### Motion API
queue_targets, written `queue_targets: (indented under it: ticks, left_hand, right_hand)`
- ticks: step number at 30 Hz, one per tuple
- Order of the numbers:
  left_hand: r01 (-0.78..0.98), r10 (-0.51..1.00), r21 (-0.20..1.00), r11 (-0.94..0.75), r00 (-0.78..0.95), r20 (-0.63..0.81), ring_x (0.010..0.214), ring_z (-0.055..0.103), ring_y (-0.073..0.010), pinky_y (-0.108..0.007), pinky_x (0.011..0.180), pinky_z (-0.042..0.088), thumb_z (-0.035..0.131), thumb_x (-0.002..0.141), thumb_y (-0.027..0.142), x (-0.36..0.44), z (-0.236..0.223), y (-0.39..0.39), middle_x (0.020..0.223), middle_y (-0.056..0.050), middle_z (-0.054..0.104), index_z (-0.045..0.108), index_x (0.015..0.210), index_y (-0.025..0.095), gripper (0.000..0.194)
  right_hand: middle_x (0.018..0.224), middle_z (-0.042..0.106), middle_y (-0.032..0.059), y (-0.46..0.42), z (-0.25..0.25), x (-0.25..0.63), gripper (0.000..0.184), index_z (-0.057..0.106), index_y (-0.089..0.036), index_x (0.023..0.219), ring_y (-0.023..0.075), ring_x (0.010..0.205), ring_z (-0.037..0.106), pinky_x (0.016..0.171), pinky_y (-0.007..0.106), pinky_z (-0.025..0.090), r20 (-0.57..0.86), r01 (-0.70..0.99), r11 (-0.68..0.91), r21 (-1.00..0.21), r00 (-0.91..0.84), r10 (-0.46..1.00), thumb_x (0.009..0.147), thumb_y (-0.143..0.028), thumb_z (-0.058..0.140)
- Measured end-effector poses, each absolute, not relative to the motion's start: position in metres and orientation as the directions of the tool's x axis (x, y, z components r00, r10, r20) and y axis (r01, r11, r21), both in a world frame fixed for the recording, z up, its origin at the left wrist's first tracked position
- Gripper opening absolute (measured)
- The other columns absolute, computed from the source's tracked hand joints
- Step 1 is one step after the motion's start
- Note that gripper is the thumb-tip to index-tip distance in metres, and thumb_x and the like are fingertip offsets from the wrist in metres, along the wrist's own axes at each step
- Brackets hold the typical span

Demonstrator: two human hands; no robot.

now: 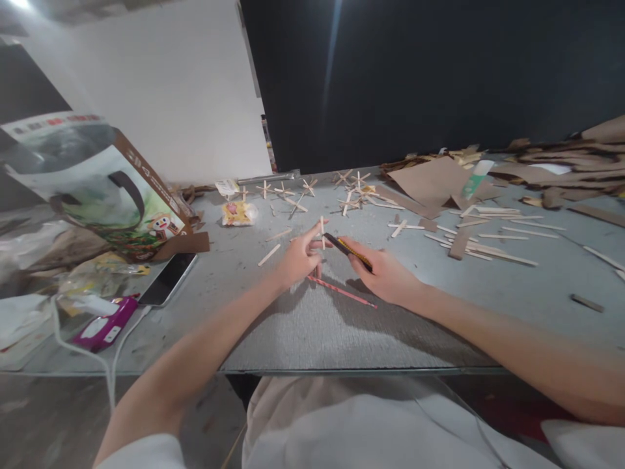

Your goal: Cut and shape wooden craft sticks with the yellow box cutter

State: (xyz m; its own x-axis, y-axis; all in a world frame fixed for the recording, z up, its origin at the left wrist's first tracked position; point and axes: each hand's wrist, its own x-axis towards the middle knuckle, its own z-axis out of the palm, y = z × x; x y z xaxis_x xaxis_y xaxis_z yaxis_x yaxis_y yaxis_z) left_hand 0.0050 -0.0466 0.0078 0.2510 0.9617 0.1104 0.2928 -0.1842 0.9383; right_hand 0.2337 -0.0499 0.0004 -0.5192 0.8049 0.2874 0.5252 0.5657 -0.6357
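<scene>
My left hand (299,257) pinches a small piece of pale wooden craft stick (322,225) between its fingers, held up over the table. It may be part of a crossed piece; the fingers hide some of it. In my right hand (388,272) is a black and yellow utility knife (355,253), its tip pointing left and reaching the stick. A red striped pencil (344,292) lies on the table just below both hands. Left of my left hand lie two loose sticks, the nearer a pale craft stick (269,255).
Several crossed-stick pieces (308,187) stand at the back. Loose sticks (502,253) and a cardboard strip (459,243) lie right, near a glue stick (477,178) and cardboard (422,182). At left are a phone (168,280), purple packet (105,326), white cable (111,371) and large printed bag (122,195).
</scene>
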Motion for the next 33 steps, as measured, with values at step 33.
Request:
queue_targets:
  ticks: [33]
  left_hand:
    - [0.323,0.944,0.923,-0.211,0.312,0.106,0.048,0.061,-0.0044,-0.019,0.048,0.050,0.053,0.078,0.008,0.000,0.004,-0.042,0.140,-0.016,0.069,0.024,0.173,0.031,0.102]
  right_hand:
    - [0.057,0.059,-0.0021,-0.050,0.002,0.234,0.060,0.054,-0.013,0.160,0.0149,0.039,0.042,0.047,0.027,0.030,0.279,0.536,0.567,-0.626,-0.525,0.804,0.104,-0.030,0.040]
